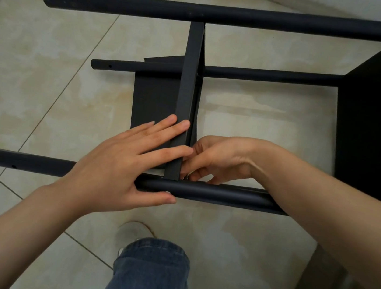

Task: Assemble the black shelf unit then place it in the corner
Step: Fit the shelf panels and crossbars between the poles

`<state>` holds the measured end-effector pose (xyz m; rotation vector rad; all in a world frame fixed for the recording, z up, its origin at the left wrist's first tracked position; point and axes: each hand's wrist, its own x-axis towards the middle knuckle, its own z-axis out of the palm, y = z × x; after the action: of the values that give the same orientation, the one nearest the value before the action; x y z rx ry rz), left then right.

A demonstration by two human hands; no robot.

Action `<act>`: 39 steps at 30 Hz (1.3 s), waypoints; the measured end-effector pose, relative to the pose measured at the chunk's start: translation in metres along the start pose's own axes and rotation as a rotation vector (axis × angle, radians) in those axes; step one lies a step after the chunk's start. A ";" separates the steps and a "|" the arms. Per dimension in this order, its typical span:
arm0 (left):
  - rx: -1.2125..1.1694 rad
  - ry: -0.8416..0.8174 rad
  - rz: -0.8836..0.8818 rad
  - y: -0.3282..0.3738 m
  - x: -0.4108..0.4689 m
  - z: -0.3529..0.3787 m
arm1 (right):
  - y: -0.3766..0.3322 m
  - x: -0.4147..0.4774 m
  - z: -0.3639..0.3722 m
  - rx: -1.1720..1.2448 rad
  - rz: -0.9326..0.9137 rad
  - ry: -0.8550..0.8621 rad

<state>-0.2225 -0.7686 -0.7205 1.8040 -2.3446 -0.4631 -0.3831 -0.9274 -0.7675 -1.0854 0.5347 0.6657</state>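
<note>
On its side on the floor (49, 63), the black shelf unit (227, 14) looks stiff, fairly light and slick, best held by its poles (226, 194); the left hand (119, 158) presses the middle panel (188, 82) with straight fingers, while the right hand (217, 158) curls its grip at the joint, whether on anything I cannot tell.

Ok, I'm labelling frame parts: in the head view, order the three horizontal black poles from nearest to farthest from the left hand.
1. The near pole, directly under the left hand.
2. The middle pole, centre, beyond the fingertips.
3. The far pole, across the top.
</note>
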 end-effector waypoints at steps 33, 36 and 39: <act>0.017 0.005 0.001 0.001 0.001 0.000 | 0.001 0.000 -0.001 0.081 -0.033 -0.016; 0.023 0.008 0.004 0.001 0.001 0.001 | 0.001 0.000 -0.002 0.065 -0.031 -0.011; 0.026 0.012 0.007 0.001 0.000 0.001 | 0.000 0.003 0.002 0.063 -0.026 0.015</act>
<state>-0.2239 -0.7686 -0.7215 1.8041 -2.3584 -0.4213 -0.3811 -0.9247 -0.7689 -1.0378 0.5506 0.6145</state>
